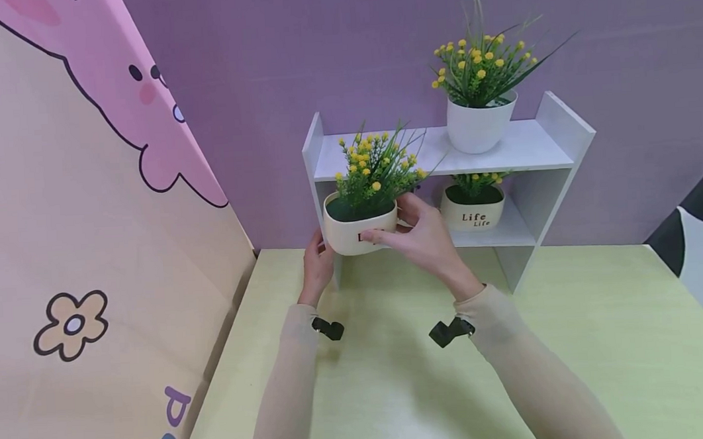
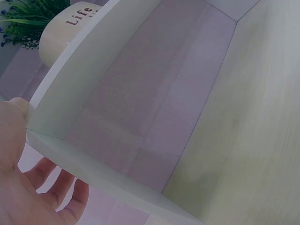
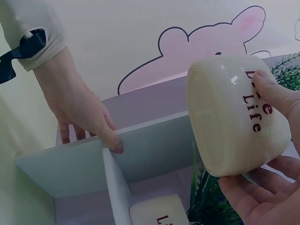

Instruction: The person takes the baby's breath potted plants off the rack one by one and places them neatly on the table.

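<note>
My right hand [image 1: 429,242] holds a cream oval flowerpot [image 1: 346,236] with yellow flowers and green grass [image 1: 373,172], in front of the left part of a white two-tier shelf [image 1: 419,151]. The thumb presses on the dark red "Life" lettering, and the other fingers are round the pot's right end. In the right wrist view the pot's base [image 3: 206,122] faces the camera. My left hand [image 1: 318,267] grips the shelf's left side panel [image 2: 117,173]. Its thumb lies at the joint with the lower board, its fingers on the outer side.
A similar "Life" pot [image 1: 473,214] stands on the lower board, towards the right. On the top board is a round white pot [image 1: 479,126] with yellow flowers. The shelf stands on a pale yellow-green table [image 1: 607,319] against a purple wall [image 1: 250,105]; a printed panel [image 1: 120,245] rises at left.
</note>
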The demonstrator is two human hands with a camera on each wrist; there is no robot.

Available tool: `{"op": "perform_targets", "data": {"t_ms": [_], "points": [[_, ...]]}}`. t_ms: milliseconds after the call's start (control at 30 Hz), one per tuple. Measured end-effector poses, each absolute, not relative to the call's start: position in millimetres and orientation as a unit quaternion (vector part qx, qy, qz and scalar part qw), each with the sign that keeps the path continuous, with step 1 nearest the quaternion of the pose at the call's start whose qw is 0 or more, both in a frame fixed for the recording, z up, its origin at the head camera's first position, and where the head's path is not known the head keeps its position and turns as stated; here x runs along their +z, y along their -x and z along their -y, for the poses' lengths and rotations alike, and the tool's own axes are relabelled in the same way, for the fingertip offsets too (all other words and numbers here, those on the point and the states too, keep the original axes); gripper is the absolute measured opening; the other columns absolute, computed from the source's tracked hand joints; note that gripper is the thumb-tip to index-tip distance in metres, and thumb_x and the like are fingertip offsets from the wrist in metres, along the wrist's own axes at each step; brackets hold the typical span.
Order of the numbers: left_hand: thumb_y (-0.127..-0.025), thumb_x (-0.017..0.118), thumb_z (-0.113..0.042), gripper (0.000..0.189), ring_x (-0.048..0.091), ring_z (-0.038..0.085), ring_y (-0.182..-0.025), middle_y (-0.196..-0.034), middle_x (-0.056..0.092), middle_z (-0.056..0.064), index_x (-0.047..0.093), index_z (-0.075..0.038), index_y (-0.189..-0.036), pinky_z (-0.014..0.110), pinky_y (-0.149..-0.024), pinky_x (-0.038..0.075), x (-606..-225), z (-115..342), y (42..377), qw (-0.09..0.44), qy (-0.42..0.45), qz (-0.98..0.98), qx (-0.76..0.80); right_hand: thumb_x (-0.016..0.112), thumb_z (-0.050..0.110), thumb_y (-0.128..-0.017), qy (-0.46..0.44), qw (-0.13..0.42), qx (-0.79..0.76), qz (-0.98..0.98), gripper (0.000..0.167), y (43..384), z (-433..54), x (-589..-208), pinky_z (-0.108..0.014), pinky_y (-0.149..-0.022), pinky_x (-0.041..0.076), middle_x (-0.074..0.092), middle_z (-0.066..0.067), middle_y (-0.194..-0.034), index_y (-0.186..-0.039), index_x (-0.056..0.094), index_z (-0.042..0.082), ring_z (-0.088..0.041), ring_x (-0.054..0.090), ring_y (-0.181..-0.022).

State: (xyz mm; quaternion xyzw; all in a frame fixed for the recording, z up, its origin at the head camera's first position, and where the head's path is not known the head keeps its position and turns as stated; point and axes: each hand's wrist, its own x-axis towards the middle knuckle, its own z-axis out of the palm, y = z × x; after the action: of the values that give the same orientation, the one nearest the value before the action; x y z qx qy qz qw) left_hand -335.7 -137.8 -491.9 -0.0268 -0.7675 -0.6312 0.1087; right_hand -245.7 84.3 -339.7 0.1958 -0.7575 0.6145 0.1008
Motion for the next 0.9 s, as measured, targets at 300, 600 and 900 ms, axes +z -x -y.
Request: {"op": "perform_targets", "data": {"t_ms": [300,600,900], "points": [[-0.109,0.059,-0.030,0.055,0.058,0.041,-0.137,-0.151,0.059,0.020,0.050,-0.013,-0.159,0.060,-0.112,0.050,-492,137,336,0.113,0.027,0.759,-0.640,0.095,0.022,-0.082,-0.196,0.094,0.599,0.771,0.078,243,-84,-352,-0.049,-0.111,0.054,0.067,-0.007,-0.145,-0.151,0.057,0.018,-0.028,0.067,-0.133],[-0.107,0.059,-0.028,0.055,0.058,0.041,-0.137,-0.151,0.059,0.019,0.049,-0.013,-0.160,0.060,-0.113,0.049,-493,136,336,0.111,0.021,0.758,-0.643,0.095,0.023,-0.081,-0.189,0.088,0.597,0.775,0.076,241,-82,-360,-0.051,-0.112,0.053,0.068,-0.009,-0.143,-0.148,0.059,0.012,-0.029,0.068,-0.131],[-0.107,0.060,-0.027,0.057,0.058,0.042,-0.137,-0.153,0.057,0.021,0.048,-0.012,-0.160,0.061,-0.112,0.050,-493,136,333,0.116,0.030,0.757,-0.642,0.096,0.023,-0.080,-0.178,0.082,0.601,0.775,0.075,239,-82,-367,-0.047,-0.109,0.055,0.069,-0.010,-0.141,-0.145,0.061,0.010,-0.029,0.068,-0.129]]}}
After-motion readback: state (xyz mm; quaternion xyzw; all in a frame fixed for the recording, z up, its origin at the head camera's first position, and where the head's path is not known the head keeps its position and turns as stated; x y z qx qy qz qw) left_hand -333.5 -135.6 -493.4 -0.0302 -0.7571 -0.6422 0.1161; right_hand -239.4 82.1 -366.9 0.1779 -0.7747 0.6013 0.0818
